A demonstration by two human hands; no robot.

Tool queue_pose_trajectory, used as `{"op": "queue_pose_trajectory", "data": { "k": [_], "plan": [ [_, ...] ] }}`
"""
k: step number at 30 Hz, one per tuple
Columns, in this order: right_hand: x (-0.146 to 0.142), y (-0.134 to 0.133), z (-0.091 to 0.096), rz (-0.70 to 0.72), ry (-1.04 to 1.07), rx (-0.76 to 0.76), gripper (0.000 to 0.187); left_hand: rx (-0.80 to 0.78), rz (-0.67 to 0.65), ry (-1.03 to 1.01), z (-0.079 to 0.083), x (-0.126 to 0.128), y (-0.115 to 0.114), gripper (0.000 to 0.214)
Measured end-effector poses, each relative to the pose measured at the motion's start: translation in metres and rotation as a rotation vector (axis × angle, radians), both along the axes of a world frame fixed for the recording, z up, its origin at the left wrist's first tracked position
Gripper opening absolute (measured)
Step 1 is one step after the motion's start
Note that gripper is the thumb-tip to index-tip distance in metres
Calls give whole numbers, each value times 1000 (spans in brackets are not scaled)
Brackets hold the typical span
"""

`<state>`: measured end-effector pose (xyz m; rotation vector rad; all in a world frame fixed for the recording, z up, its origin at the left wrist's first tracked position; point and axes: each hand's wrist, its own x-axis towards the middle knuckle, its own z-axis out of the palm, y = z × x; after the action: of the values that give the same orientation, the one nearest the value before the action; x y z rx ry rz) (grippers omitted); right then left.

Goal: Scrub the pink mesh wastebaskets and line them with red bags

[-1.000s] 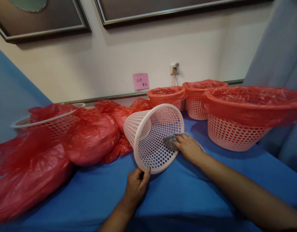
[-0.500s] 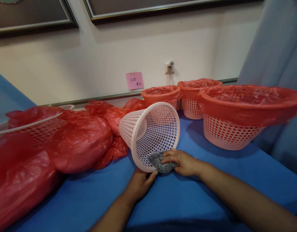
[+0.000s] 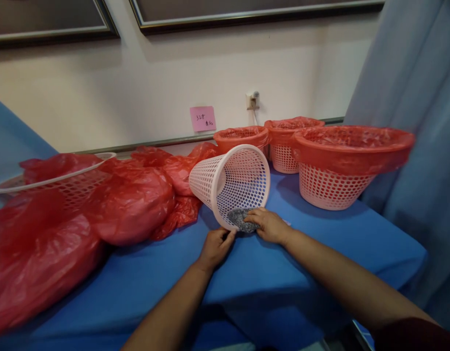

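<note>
A white perforated plastic basket (image 3: pixel 206 183) lies on its side on the blue-covered table (image 3: pixel 254 273), its round mouth turned toward me. My left hand (image 3: pixel 215 247) grips the lower rim, thumb along the edge and the other fingers partly hidden under it. A grey speckled cloth (image 3: pixel 242 220) is bunched under the fingers of my right hand (image 3: pixel 267 225). That hand presses the cloth against the rim and inner wall at the bottom of the mouth.
Three baskets with red bag liners stand at the back and right: one small (image 3: pixel 241 139), another behind (image 3: pixel 286 156), and a wide one (image 3: pixel 334 187). Red plastic bags (image 3: pixel 133 204) and a white-rimmed basket (image 3: pixel 52 179) fill the left. A curtain (image 3: pixel 411 146) hangs at right.
My view has tilted and pulled back, showing the table's front edge. Both hands keep their hold on the basket and cloth, with the cloth still at the lower rim.
</note>
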<state>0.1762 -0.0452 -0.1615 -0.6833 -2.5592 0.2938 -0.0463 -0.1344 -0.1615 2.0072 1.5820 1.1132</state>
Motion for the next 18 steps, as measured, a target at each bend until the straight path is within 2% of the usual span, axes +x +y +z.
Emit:
{"op": "queue_pose_trajectory", "data": {
  "k": [6,10,13,15,18],
  "plan": [
    [-5,0,-3,-81,-75,29,52,90,61,-41,-1,-6,2,33],
    [1,16,-2,-318,-85,30,43,197,176,-77,4,-15,-4,34],
    [5,24,-1,-491,-72,23,46,253,236,-96,6,-18,-8,37],
    [4,22,0,-492,-86,15,46,258,250,-103,6,-19,-10,37],
    [-2,13,1,-368,-126,4,46,200,220,-93,3,-18,-10,34]
  ]
}}
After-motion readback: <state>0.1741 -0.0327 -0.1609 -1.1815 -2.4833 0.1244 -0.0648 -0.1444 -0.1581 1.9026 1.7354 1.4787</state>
